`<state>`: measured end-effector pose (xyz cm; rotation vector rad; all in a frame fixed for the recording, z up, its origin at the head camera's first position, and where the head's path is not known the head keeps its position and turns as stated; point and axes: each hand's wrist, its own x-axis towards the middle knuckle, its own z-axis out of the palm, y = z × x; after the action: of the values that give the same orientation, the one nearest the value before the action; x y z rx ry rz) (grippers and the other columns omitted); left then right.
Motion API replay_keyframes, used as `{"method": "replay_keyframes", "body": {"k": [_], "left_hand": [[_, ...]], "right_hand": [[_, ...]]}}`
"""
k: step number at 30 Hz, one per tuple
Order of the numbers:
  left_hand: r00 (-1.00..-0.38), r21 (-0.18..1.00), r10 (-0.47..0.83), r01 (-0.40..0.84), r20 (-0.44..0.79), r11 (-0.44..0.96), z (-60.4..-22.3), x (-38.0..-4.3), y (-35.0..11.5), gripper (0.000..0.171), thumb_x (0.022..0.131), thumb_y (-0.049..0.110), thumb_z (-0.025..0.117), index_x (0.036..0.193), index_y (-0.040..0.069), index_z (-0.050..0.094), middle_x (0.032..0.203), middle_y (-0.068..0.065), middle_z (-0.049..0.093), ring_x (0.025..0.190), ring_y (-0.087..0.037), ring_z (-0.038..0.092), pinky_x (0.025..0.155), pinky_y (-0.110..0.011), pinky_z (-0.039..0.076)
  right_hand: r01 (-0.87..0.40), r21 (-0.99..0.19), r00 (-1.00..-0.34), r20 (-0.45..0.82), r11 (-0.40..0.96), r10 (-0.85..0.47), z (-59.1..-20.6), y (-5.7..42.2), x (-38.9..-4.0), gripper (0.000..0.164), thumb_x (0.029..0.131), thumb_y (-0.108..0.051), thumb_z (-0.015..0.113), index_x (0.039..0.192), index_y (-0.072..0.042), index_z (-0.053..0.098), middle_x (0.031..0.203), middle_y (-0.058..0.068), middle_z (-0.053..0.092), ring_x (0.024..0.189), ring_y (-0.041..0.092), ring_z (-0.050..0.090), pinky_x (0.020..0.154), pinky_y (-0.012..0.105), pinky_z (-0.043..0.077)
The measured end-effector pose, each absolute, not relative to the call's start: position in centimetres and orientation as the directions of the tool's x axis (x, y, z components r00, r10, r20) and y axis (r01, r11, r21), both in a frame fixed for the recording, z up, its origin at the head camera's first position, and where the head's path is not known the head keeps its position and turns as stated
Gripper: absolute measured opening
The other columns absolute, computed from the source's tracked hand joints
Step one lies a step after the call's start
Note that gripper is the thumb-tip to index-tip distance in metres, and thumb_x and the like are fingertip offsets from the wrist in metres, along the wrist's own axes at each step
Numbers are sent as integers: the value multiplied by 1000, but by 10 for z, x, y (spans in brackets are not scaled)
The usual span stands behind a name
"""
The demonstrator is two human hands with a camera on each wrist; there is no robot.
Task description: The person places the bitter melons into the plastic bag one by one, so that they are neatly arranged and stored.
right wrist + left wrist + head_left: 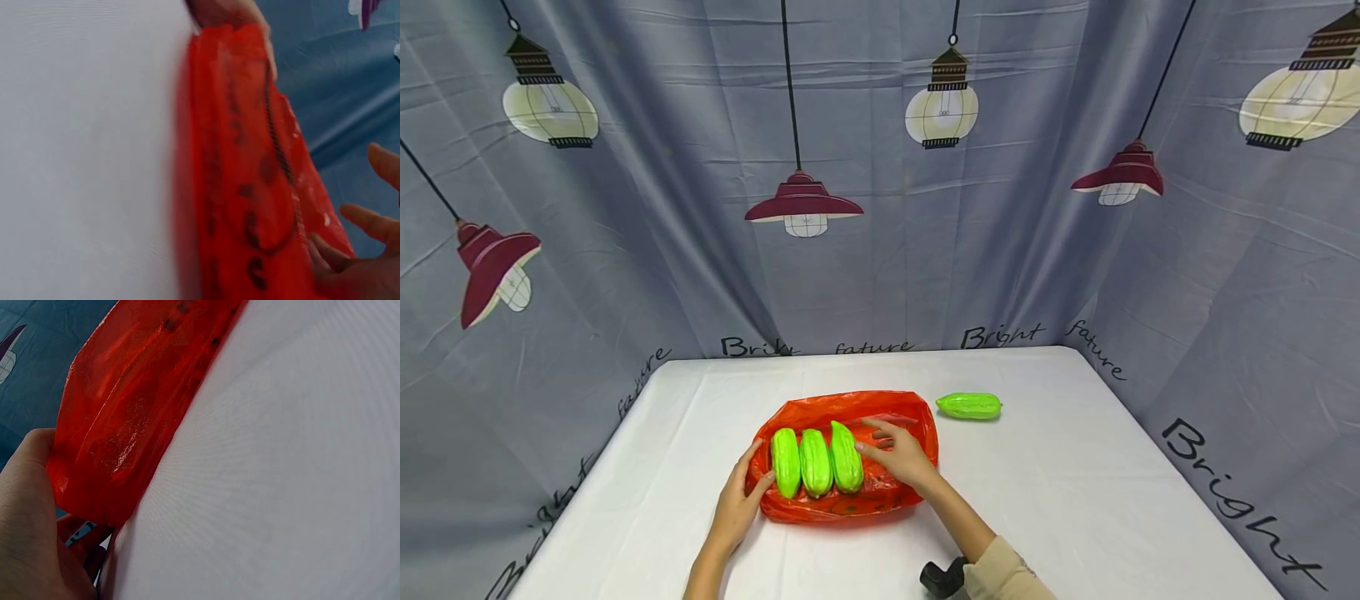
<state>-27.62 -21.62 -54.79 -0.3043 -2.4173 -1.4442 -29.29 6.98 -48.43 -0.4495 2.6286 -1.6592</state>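
Observation:
A red plastic bag [880, 496] lies spread with its mouth open on the white table. Three bright green ridged vegetables, like bitter melons [816, 462], sit side by side in its left half. My left hand [735, 504] grips the bag's left edge, thumb on the inner side and fingers outside. Over the right half of the bag, my right hand [898, 454] reaches in with fingers spread, its thumb tip right at the rightmost bitter melon [847, 457]. In the right wrist view those spread fingers [369, 222] hold nothing.
Another bitter melon [970, 406] lies on the white table [1075, 483], just right of the bag's far corner. A black object [943, 577] shows by the right sleeve [1006, 575]. Grey curtains [880, 275] printed with lamps surround the table's back and sides.

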Motion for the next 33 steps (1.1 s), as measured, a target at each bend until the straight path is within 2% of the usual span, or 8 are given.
{"method": "replay_keyframes", "body": {"k": [4, 11, 15, 17, 20, 28, 33], "left_hand": [[-928, 811, 27, 340, 373, 477, -548, -277, -216, 57, 91, 25, 58, 142, 10, 35, 141, -20, 36, 128, -39, 31, 102, -58, 24], [-929, 815, 26, 336, 368, 473, -547, -277, -218, 57, 91, 24, 58, 142, 11, 35, 142, -19, 36, 129, -38, 31, 102, -57, 24], [-935, 826, 27, 326, 354, 460, -546, -278, -219, 57, 91, 24, 58, 142, 12, 34, 143, -17, 35, 130, -37, 29, 103, -57, 22], [-938, 830, 30, 321, 346, 457, -547, -278, -220, 58, 92, 25, 58, 143, 12, 34, 143, -18, 34, 130, -38, 29, 103, -57, 21], [-940, 833, 32, 315, 339, 456, -548, -278, -220, 58, 92, 27, 58, 143, 13, 33, 144, -18, 33, 131, -38, 28, 104, -57, 21], [-937, 830, 24, 320, 348, 458, -548, -278, -220, 58, 91, 27, 58, 142, 13, 35, 143, -16, 35, 131, -37, 29, 104, -57, 22], [-939, 831, 24, 315, 343, 459, -550, -277, -218, 58, 91, 27, 58, 142, 13, 34, 143, -16, 35, 131, -36, 29, 104, -56, 22]], "right_hand": [[-296, -884, -934, 189, 362, -302, -468, 82, -291, 46, 87, -28, 64, 130, -12, 54, 119, 15, 56, 106, 35, 54, 84, 44, 48], [-361, -886, -899, 249, 290, -360, -420, 106, -284, 45, 89, -13, 62, 130, 0, 50, 124, 18, 53, 111, 39, 50, 89, 46, 46], [-407, -869, -877, 286, 282, -385, -409, 124, -292, 43, 89, -10, 61, 129, 1, 51, 125, 18, 54, 109, 38, 51, 89, 44, 46], [-426, -862, -870, 306, 277, -386, -407, 132, -297, 42, 88, -9, 62, 128, 1, 52, 125, 18, 54, 109, 41, 50, 90, 47, 44], [-457, -836, -864, 336, 304, -374, -402, 144, -303, 42, 87, -8, 63, 127, 1, 53, 125, 20, 54, 107, 43, 50, 90, 54, 41], [-493, -763, -864, 372, 417, -341, -392, 177, -314, 43, 85, -11, 66, 125, 3, 54, 126, 20, 54, 106, 37, 51, 89, 57, 41], [-474, -760, -877, 361, 445, -317, -408, 209, -334, 44, 85, -18, 68, 126, -7, 57, 127, 13, 55, 108, 31, 51, 89, 54, 41]]}}
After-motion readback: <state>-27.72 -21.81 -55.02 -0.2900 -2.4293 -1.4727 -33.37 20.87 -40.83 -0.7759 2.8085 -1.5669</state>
